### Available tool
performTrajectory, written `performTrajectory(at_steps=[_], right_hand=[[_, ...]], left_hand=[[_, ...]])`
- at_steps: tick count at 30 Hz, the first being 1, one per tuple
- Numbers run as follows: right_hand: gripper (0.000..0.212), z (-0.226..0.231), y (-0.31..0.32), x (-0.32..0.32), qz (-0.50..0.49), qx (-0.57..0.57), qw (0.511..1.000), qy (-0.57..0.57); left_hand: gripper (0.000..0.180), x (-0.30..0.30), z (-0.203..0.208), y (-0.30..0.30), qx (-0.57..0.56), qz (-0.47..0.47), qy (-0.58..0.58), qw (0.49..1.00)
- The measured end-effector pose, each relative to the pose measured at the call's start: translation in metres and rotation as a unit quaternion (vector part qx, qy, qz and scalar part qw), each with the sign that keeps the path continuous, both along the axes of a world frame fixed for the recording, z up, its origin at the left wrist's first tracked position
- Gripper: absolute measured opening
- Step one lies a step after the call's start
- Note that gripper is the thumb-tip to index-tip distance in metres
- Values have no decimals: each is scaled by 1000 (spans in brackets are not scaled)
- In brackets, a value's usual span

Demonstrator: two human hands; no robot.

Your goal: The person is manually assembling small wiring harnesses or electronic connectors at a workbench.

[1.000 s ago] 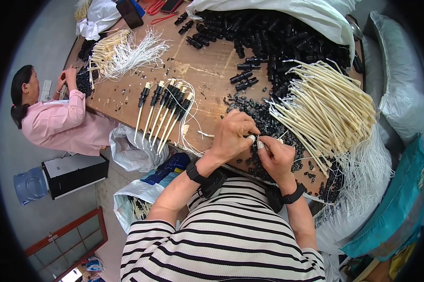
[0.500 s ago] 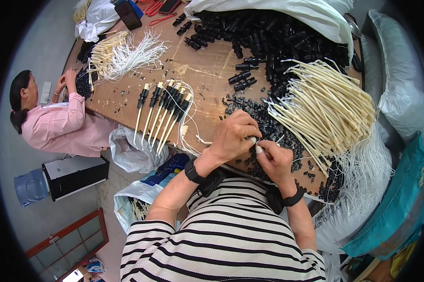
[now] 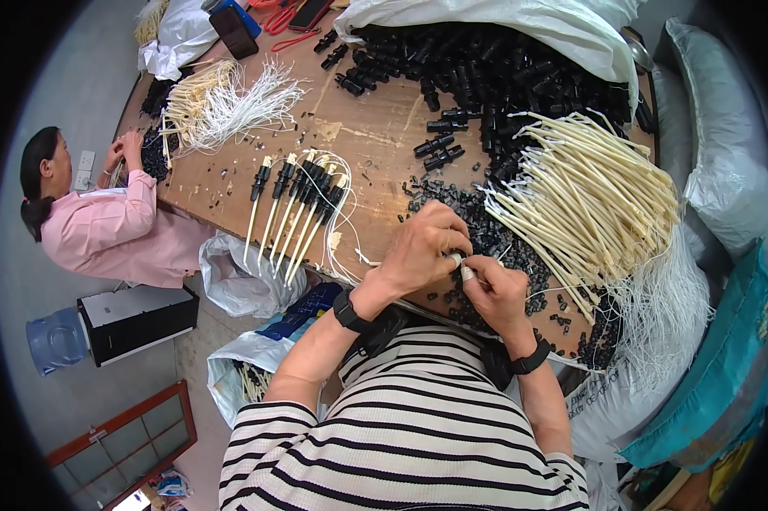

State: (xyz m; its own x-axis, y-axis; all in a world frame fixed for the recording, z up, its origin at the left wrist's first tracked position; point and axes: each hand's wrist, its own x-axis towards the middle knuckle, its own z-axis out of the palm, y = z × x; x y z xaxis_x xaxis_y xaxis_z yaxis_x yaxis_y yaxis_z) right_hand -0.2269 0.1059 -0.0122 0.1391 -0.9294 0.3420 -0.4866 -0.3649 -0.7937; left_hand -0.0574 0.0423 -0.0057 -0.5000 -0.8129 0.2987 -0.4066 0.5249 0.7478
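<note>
My left hand (image 3: 426,249) and my right hand (image 3: 496,291) meet at the table's near edge, fingertips almost touching. Both are closed in a pinch on a thin white cord, of which little shows between the fingers; any small part on it is hidden. White coverings sit on some fingertips. Just beyond the hands spreads a heap of small black plastic pieces (image 3: 452,198). To the right lies a big bundle of cream sticks (image 3: 597,192) with white cords. On the left, several sticks with black connectors (image 3: 292,192) lie in a row, ends over the edge.
Large black connectors (image 3: 486,72) spill from a white sack (image 3: 503,15) at the back. Another corded stick bundle (image 3: 222,106) lies far left, near a co-worker in pink (image 3: 116,213). A phone (image 3: 309,12) lies at the back. Stuffed sacks (image 3: 720,119) stand right; bags (image 3: 248,277) hang below left.
My hands stay pinched together at nearly the same spot, with only slight finger movement. The whole view has shifted a little.
</note>
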Motion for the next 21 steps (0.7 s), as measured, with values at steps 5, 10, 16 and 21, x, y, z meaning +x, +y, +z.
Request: performTrajectory(at_steps=[5,10,16,21], right_hand=[[12,-3,4,-2,4,10,1000,-17],[9,2,3,-1,-27,45,996,-68],[8,-9,3,-3,-41,147,984,-90],[9,-7,2,-2,-82,226,953,-187]], left_hand=[[10,1,-1,3,6,20,-13,1000],[11,-3,6,1,-4,35,-11,999],[13,-2,5,3,-19,61,13,998],[13,-3,-3,4,-46,76,19,996]])
